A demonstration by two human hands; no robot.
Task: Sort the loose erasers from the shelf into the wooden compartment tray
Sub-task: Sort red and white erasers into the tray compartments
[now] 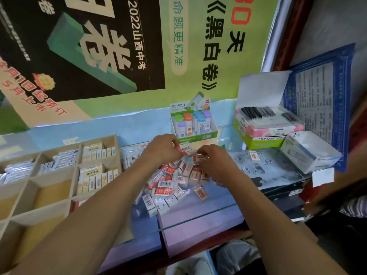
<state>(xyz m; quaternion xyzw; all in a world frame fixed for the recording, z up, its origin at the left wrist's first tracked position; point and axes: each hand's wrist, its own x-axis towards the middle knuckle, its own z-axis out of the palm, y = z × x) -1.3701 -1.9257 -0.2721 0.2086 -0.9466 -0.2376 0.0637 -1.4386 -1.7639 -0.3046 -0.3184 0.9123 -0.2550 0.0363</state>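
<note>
Both hands gather erasers above the loose pile on the glass shelf.

Our left hand fingers pinch a few erasers; our right hand fingers curl into the pile, grip unclear. Risk: the wrapped erasers slide on the glass shelf toward its front edge, or drop in transit to the wooden tray at the left edge. The display box and stacked boxes crowd the back edge.

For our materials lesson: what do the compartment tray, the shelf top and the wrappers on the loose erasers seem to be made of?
Pale compartment tray: likely unfinished wood or fibreboard, matt with raw-looking edges. Clear shelf top: glass, transparent with a greenish edge. Wrappers on the red-and-white erasers: probably thin plastic film over printed paper sleeves, judging by the glints.
</note>
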